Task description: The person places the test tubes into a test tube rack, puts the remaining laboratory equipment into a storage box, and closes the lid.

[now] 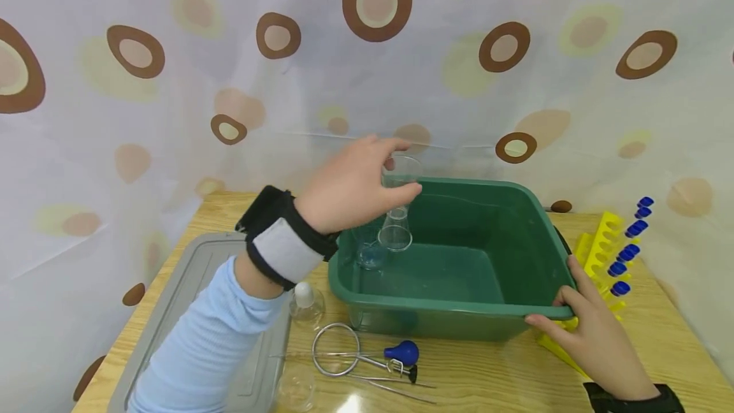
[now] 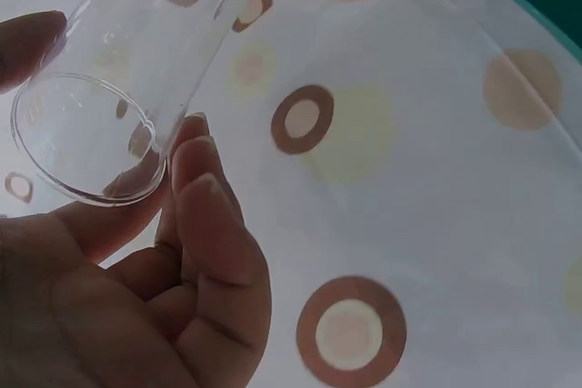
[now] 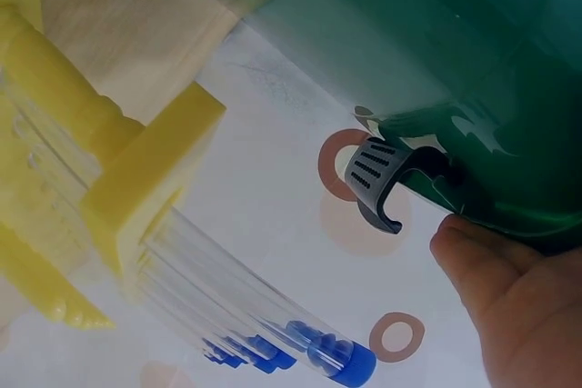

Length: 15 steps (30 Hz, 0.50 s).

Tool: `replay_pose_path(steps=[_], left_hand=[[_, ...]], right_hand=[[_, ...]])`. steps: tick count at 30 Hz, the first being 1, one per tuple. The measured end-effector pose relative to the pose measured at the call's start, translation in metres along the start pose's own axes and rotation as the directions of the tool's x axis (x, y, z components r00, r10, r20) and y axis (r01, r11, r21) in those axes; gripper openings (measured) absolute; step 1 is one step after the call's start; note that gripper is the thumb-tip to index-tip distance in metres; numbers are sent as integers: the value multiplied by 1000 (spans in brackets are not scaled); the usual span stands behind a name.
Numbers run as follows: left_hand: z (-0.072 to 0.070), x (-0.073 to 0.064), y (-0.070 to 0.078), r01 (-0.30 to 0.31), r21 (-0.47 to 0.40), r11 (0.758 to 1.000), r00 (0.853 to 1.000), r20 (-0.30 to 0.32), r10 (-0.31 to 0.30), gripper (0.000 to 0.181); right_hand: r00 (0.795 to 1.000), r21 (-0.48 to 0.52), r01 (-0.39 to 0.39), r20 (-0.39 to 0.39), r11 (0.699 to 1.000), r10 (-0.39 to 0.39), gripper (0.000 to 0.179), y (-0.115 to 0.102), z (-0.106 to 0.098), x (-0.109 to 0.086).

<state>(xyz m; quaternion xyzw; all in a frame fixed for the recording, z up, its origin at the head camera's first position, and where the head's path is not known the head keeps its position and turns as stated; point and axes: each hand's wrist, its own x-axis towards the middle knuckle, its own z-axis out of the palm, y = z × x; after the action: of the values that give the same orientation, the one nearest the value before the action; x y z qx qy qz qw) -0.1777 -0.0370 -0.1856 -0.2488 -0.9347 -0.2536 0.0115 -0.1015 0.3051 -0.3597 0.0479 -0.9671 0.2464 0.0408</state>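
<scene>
My left hand [image 1: 361,183] grips a clear glass vessel [image 1: 395,234] over the left part of a green plastic tub [image 1: 447,317]. The vessel narrows at its middle and flares at its lower end; its upper rim sits between thumb and fingers. In the left wrist view the fingertips of the left hand [image 2: 182,261] lie against the round rim of the glass [image 2: 91,197]. My right hand [image 1: 596,336] holds the tub's front right corner, thumb at the front wall. Inside the tub at the left stands a clear beaker [image 1: 371,255].
Right of the tub stands a yellow rack [image 1: 604,241] with blue-capped tubes [image 1: 636,228]. In front lie a metal ring clamp [image 1: 336,371], a blue rubber bulb [image 1: 402,352] and thin rods. A white-capped glass bottle [image 1: 306,308] stands beside a grey lid [image 1: 201,273].
</scene>
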Motion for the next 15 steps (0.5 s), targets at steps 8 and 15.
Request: replay_pose_path(steps=[8,15], left_hand=[[35,50,-2,-8,20,1000,992,129,6,47],[75,71,-9,-11,162,987,984,176,-18,45]], right_hand=[[1000,27,-4,-5,1000,5,36,-3,2,-1],[1000,19,-6,-21,1000,7,35,-4,0,-1]])
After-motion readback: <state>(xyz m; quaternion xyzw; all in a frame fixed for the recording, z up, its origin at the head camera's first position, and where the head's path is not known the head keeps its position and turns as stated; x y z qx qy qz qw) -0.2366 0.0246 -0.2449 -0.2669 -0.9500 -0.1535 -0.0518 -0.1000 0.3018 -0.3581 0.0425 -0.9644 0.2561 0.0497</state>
